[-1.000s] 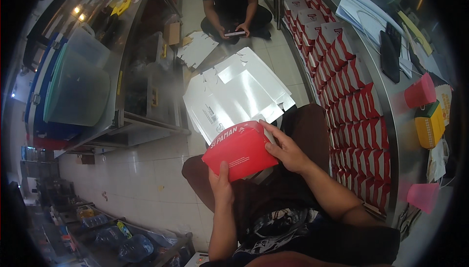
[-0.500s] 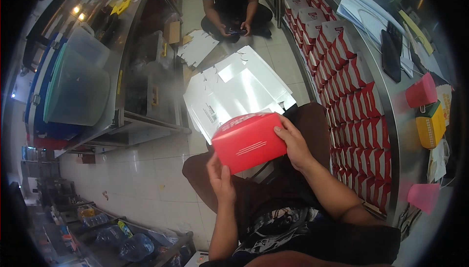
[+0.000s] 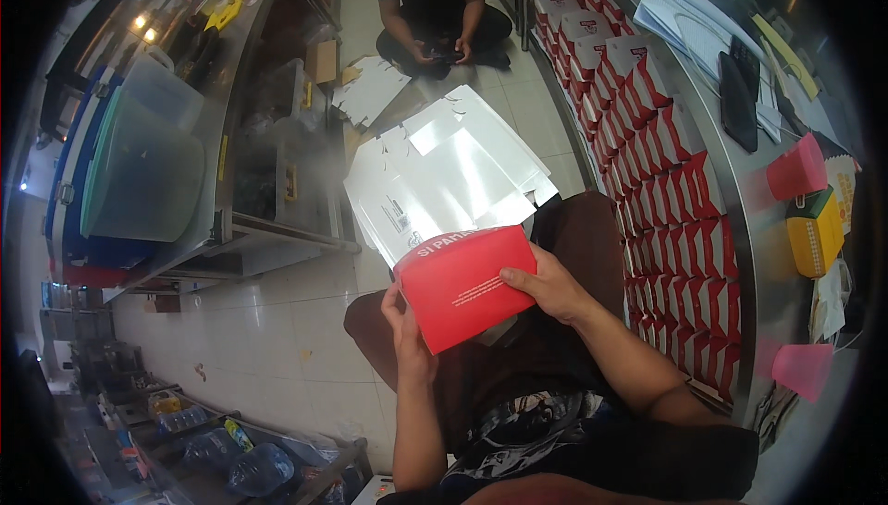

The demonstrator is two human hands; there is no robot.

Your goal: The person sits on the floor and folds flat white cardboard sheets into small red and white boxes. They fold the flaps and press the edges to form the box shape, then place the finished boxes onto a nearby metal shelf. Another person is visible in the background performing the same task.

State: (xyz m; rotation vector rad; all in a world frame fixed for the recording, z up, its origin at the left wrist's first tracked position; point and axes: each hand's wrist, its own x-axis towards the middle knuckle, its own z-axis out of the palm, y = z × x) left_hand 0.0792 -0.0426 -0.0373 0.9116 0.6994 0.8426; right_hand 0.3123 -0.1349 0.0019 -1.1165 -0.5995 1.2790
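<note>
Between my two hands is a red cardboard food box (image 3: 472, 285) with white print, tilted above my lap. My right hand (image 3: 548, 283) grips its right side, the thumb lying on the red face and the fingers behind it. My left hand (image 3: 407, 334) holds the lower left edge, its fingers partly hidden by the box. Just beyond lies a stack of flat white cardboard blanks (image 3: 435, 158), partly covered by the box.
Many folded red-and-white boxes (image 3: 671, 218) fill the shelf at right under a metal counter (image 3: 740, 200) with a black phone (image 3: 738, 103) and pink cups (image 3: 797, 167). Another person (image 3: 430, 15) sits ahead on the floor. Clear plastic tubs (image 3: 143, 167) stand at left.
The red box has come down slightly toward me and tipped, so more of its printed top edge shows. Both hands still hold it, and my right thumb has slid inward on its face.
</note>
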